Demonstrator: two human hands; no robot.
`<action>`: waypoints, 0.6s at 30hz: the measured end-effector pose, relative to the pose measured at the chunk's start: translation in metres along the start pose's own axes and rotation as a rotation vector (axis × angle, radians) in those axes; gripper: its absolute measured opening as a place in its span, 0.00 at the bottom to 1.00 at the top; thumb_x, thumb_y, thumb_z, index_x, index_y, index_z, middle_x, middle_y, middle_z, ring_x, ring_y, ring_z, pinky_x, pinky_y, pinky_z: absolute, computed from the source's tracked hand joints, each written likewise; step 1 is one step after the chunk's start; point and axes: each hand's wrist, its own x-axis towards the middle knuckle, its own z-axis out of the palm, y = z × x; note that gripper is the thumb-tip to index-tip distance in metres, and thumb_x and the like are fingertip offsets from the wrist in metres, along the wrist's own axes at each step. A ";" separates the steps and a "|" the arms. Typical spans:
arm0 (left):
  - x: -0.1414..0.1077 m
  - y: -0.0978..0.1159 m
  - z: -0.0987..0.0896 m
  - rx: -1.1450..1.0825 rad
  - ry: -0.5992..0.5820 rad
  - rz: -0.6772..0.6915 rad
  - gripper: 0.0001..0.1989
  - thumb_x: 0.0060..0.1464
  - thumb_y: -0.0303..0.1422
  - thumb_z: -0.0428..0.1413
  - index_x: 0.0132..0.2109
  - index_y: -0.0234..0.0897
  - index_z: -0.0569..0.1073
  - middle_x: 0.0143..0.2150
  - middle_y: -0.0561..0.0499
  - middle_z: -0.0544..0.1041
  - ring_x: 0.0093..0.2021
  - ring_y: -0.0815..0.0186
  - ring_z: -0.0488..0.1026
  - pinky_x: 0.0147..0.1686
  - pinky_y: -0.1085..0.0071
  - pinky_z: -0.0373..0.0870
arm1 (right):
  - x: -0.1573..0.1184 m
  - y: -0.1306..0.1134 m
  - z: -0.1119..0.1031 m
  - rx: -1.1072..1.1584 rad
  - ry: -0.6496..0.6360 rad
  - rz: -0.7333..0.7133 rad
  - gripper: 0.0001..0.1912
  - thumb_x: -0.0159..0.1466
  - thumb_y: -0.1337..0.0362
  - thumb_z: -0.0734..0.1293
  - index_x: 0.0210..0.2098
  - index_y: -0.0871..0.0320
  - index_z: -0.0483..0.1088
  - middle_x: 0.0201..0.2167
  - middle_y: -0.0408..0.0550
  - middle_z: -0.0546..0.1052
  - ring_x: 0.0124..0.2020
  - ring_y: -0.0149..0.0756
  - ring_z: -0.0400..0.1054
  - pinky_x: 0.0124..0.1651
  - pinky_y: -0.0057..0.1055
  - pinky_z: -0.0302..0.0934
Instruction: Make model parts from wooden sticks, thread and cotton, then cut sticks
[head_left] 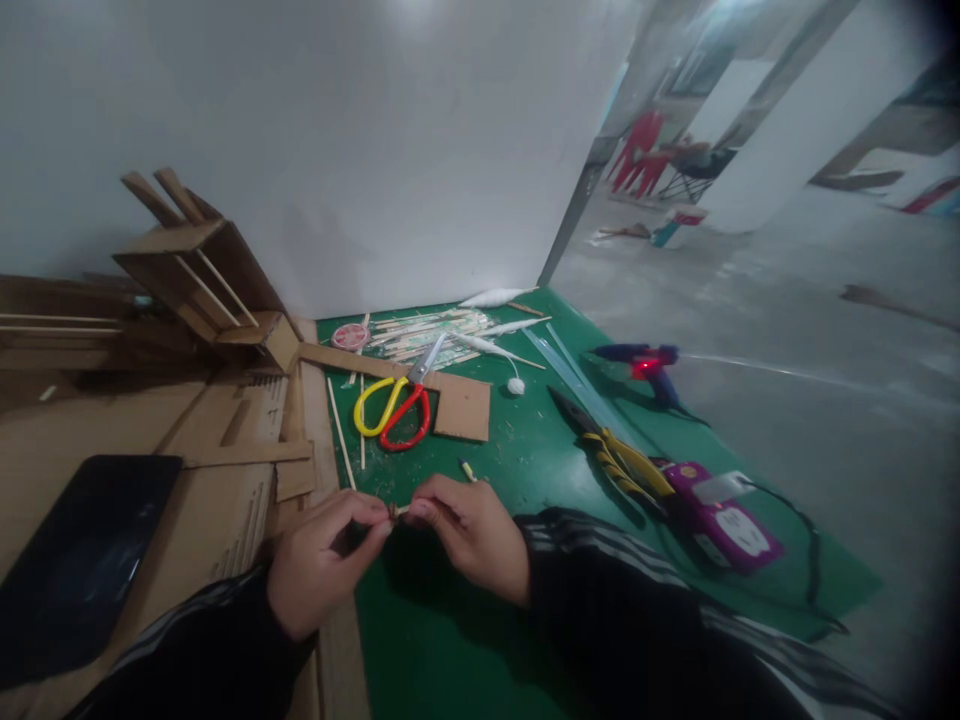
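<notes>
My left hand (330, 555) and my right hand (469, 530) meet low over the green tabletop (420, 640). Thumb and finger of each are pinched on a tiny brown and pale piece (394, 512), perhaps a bit of stick; its kind is too small to make out. Just beyond them lie scissors (405, 400) with one yellow and one red handle, beside a square of cardboard (463, 408). A small dark-tipped object (467, 469) rests behind my right hand. Thin wooden sticks (342, 430) lie beyond my left hand.
At left stands a cardboard model (202, 270), with a black tablet-like slab (82, 560) before it. Pliers (615, 455), a purple box (724, 520) with a cord and a lit glue gun (645, 365) lie at right. A white wall (375, 150) rises behind a stick bundle (427, 335).
</notes>
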 end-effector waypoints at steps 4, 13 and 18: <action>0.002 0.001 0.000 0.007 0.020 -0.003 0.04 0.56 0.27 0.57 0.33 0.39 0.72 0.34 0.51 0.80 0.35 0.67 0.77 0.37 0.72 0.72 | 0.000 -0.002 0.000 0.007 0.003 -0.010 0.12 0.70 0.59 0.59 0.34 0.56 0.70 0.28 0.46 0.78 0.29 0.33 0.72 0.32 0.27 0.61; -0.001 -0.002 0.000 -0.004 0.020 -0.179 0.03 0.57 0.34 0.57 0.37 0.39 0.74 0.34 0.50 0.80 0.34 0.64 0.78 0.35 0.70 0.75 | 0.003 -0.001 0.001 0.046 0.015 0.035 0.09 0.68 0.60 0.61 0.36 0.57 0.69 0.29 0.46 0.78 0.29 0.33 0.70 0.32 0.27 0.60; -0.001 -0.001 0.002 -0.148 -0.030 -0.281 0.13 0.56 0.35 0.58 0.49 0.40 0.71 0.44 0.46 0.80 0.43 0.62 0.79 0.44 0.67 0.77 | 0.002 0.001 0.002 0.022 0.029 0.029 0.07 0.68 0.61 0.61 0.37 0.57 0.68 0.28 0.45 0.77 0.28 0.33 0.69 0.31 0.27 0.59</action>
